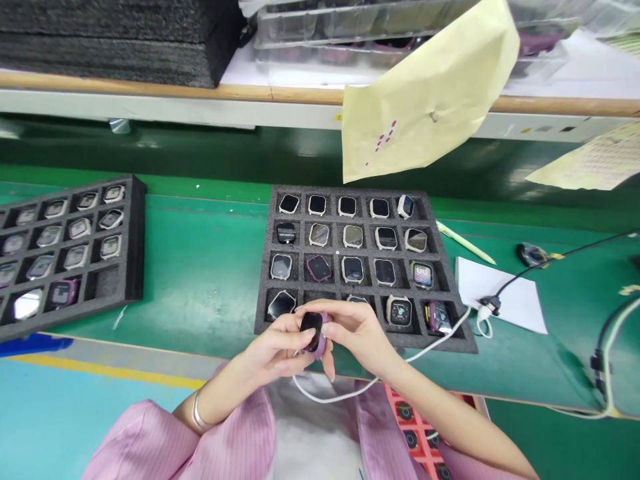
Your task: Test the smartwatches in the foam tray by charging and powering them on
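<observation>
Your left hand [275,345] and right hand [361,335] grip a purple watch [314,324] together, by the near edge of the middle foam tray [261,293], dark side tilted up, probably so you can see it. Gripping from both sides seems to steady it. A white cord [333,401] hangs slack nearer you; whether it joins the watch is hidden. Separate pockets likely keep the other watches [353,269] from rubbing.

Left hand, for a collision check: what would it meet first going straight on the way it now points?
The left hand would first meet the purple watch it holds; just beyond seems the right hand, though depth is unclear.
</observation>
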`<state>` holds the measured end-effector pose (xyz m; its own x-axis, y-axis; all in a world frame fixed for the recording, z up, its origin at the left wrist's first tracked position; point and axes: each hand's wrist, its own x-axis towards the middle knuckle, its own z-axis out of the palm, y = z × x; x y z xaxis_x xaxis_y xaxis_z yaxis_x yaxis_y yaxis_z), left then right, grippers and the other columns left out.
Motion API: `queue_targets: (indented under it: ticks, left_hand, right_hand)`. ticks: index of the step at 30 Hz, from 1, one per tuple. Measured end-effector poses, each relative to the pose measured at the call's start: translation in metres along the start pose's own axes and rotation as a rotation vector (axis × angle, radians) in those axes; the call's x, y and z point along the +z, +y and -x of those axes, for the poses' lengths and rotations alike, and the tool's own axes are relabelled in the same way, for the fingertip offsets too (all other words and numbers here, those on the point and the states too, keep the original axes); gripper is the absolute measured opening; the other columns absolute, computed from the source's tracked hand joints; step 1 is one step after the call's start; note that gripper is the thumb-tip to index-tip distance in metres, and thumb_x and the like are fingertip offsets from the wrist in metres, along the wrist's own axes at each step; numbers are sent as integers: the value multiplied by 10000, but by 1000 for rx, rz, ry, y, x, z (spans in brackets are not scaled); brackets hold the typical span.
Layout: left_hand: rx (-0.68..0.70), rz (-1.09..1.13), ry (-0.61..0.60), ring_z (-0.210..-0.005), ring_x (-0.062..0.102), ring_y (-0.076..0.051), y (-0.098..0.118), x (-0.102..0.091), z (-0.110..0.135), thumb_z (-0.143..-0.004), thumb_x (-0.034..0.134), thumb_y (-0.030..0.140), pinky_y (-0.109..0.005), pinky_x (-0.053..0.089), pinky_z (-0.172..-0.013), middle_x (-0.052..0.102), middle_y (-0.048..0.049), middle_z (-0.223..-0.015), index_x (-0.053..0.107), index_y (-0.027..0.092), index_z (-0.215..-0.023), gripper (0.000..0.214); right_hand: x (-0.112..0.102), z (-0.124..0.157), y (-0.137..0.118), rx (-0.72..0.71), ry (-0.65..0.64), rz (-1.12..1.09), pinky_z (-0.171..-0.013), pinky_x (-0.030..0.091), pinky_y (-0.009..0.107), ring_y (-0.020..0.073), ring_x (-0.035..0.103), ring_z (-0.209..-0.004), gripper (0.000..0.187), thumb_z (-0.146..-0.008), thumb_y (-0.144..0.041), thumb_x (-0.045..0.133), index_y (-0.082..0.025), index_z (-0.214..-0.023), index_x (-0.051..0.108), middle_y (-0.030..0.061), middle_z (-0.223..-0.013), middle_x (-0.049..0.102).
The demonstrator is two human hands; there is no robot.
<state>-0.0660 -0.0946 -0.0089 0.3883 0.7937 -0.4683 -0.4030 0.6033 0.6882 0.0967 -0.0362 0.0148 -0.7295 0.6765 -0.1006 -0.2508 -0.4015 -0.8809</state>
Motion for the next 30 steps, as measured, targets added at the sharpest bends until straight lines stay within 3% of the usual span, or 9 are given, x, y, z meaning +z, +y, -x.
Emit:
queue_targets:
  ticks: [4,7,10,13,17,21,24,27,30]
  left_hand:
    - [-52,159,-81,-286,200,-6,3,3,-1,-719,732,507,-202,177,-323,518,32,-479,588,174,-692,363]
    - [24,55,-108,-288,271,-18,6,6,-2,-805,658,502,-197,175,-318,557,7,-512,602,147,-742,365]
    - [126,-140,-24,-305,345,-37,9,8,-1,-827,647,493,-175,215,-332,501,54,-478,600,134,-877,366]
    - [176,-264,45,-341,384,-39,11,11,0,-837,639,481,-170,285,-353,554,48,-565,583,134,-980,379]
    - [232,-324,77,-444,446,-51,11,11,-2,-852,625,452,-189,360,-429,650,-20,-759,603,123,-977,352]
    - [315,-326,100,-740,598,-146,9,7,-7,-846,645,414,-252,473,-699,652,-31,-799,636,120,-959,315]
    - [286,-339,82,-592,538,-96,8,3,-10,-856,633,409,-218,441,-569,641,-22,-790,625,118,-1006,327]
    - [213,-384,37,-402,374,-42,7,0,-9,-891,584,425,-177,314,-391,536,49,-638,574,125,-1115,374]
    - [178,-430,8,-386,374,-51,6,-2,-7,-930,517,437,-167,313,-383,431,90,-546,525,131,-1178,394]
  right_hand:
    - [-2,1,-2,-2,22,43,-493,564,211,105,655,-447,215,-900,-249,658,-197,-1108,683,37,-874,734]
    - [-9,4,-5,-23,-7,178,-537,579,231,88,642,-473,256,-947,-283,587,-210,-1187,641,76,-1044,724]
    - [-15,7,-8,-121,-14,474,-821,586,355,197,707,-898,381,-926,-330,622,-219,-1287,573,120,-1251,642]
    - [-18,8,-8,-268,-48,769,-986,492,425,255,578,-1175,545,-840,-288,739,-223,-1340,531,121,-1277,614]
    - [-20,5,0,-387,-59,881,-958,496,398,233,582,-1132,561,-845,-210,737,-233,-1357,511,106,-1226,624]
    - [-24,2,7,-407,-55,909,-919,507,396,237,588,-1082,555,-873,-231,709,-229,-1382,487,111,-1194,620]
    - [-27,2,9,-393,-44,962,-863,524,371,224,597,-1020,540,-900,-260,674,-242,-1401,473,107,-1154,603]
    - [-30,4,8,-372,-48,1030,-821,528,364,216,592,-963,521,-924,-312,637,-266,-1414,466,92,-1069,575]
    - [-32,4,4,-343,-58,1029,-806,520,365,212,579,-929,532,-912,-342,648,-263,-1411,479,78,-1010,556]
